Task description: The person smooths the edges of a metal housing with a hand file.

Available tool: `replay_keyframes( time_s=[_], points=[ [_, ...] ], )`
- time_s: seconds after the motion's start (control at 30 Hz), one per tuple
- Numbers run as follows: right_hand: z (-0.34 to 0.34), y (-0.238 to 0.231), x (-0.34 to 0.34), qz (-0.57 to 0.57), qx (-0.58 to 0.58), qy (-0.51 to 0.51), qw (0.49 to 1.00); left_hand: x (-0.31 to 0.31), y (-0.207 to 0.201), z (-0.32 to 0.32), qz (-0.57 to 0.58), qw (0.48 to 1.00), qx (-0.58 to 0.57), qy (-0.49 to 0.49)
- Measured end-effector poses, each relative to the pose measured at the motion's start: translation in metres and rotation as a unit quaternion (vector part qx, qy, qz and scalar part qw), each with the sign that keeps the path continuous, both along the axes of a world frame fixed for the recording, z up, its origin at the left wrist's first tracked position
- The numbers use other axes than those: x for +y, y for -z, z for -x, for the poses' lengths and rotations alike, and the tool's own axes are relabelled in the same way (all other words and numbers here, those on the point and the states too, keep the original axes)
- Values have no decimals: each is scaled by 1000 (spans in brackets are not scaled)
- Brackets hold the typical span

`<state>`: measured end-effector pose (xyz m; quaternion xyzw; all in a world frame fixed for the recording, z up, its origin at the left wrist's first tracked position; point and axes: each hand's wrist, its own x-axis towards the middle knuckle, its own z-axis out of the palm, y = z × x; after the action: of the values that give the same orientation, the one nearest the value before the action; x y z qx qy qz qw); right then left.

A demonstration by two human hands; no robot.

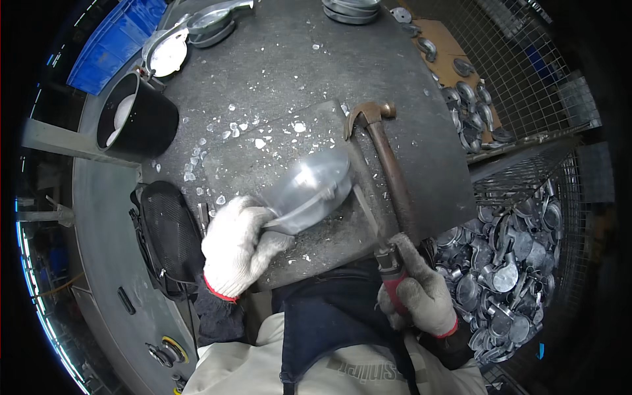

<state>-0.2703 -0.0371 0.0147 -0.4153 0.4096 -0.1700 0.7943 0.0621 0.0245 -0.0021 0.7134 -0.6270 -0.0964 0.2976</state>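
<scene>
My left hand (236, 247), in a white knit glove with a red cuff, is closed on the near left edge of a rounded, shiny metal casting (315, 191). The casting is tilted above the dark work surface and slightly blurred. My right hand (421, 296), in a greyer glove, is wrapped round the red handle of a file (368, 214). The file's long narrow blade points up and left, its tip close to the casting's right side; whether they touch I cannot tell. Just right of the blade lies a claw hammer (388, 158) with a worn brown handle.
Metal flakes (260, 143) litter the table (276, 72). At left stand a black bucket (148, 115), a blue crate (115, 43) and a black mesh bag (168, 227). More castings (352, 10) sit at the far edge. A wire cage at right holds many metal parts (507, 273).
</scene>
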Motion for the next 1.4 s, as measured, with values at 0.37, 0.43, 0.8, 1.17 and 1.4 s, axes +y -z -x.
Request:
replay_keyframes(
  time_s=[0.37, 0.43, 0.8, 1.17, 1.4],
  points=[
    [-5, -5, -16, -155, -140, -37, 977, 5, 26, 15, 36, 996, -70, -32],
    [-4, -13, -17, -186, -132, -46, 973, 5, 21, 16, 24, 996, -85, -11],
    [-5, -23, -18, -141, -51, -87, 985, 0, 8, 13, -35, 989, -143, 28],
    [-13, -23, -6, 101, 72, -90, 988, -4, -2, 13, -47, 983, -174, 42],
    [-15, 1, 4, 361, 64, -73, 927, -8, -11, 18, -73, 978, -187, 47]
  ],
)
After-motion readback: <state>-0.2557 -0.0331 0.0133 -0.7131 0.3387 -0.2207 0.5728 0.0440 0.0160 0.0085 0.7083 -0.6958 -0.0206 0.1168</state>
